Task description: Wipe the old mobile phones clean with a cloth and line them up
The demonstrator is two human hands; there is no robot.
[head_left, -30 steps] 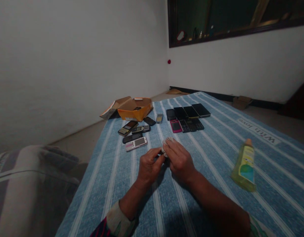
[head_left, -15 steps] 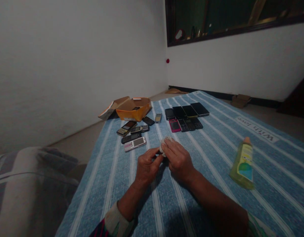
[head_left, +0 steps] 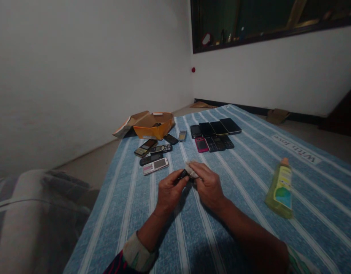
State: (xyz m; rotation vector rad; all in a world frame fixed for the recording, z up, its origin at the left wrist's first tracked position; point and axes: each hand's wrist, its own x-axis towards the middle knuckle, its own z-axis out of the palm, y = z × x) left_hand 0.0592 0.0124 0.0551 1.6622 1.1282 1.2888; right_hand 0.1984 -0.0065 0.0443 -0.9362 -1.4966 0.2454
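Between the thumb and fingers of my left hand (head_left: 171, 190) is a small dark phone (head_left: 184, 174), mostly covered by my fingers. My right hand (head_left: 208, 184) grips a pale crumpled cloth (head_left: 191, 171) and presses it against the phone. Left of my hands lie several loose phones, among them a white and pink one (head_left: 155, 166) and a black one (head_left: 151, 159). Beyond my hands, several more are set side by side in two rows, including a pink-framed phone (head_left: 202, 144) and a large black smartphone (head_left: 230, 126).
An open orange cardboard box (head_left: 152, 132) stands at the far left with something dark inside. On the right, a bottle of yellow-green liquid (head_left: 280, 190) rests on the striped blue cloth cover (head_left: 243, 182). A grey and white bundle (head_left: 29, 220) sits beyond the left edge.
My right hand and the cloth have shifted slightly down and right across the phone, so more of its dark body shows. The left hand has barely moved.
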